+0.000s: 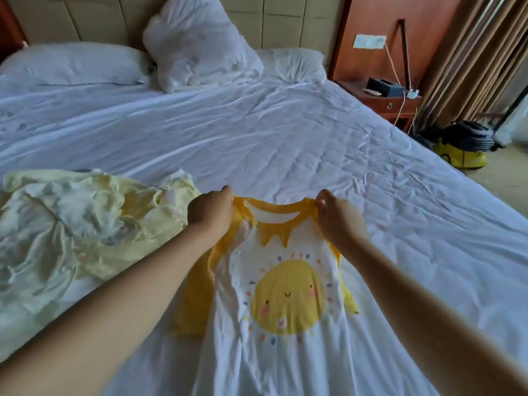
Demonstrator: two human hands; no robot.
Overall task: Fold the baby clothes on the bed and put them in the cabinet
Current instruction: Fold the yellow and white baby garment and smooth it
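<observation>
Pinching the shoulders of a white sun-print baby shirt [285,295], the left hand [211,214] and right hand [340,221] curl their fingers either side of its yellow collar. Nearer than the fingers, the shirt lies face-up on the bed [285,124]; left of them sits a crumpled pale-yellow garment [71,224].

Three pillows [71,64] [197,44] [294,65], two hands [211,210] [340,218], one sun shirt [285,295]

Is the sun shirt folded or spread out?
Spread out: the sun shirt is front up, its whole print showing, with the left hand and right hand pinching its shoulders.
</observation>
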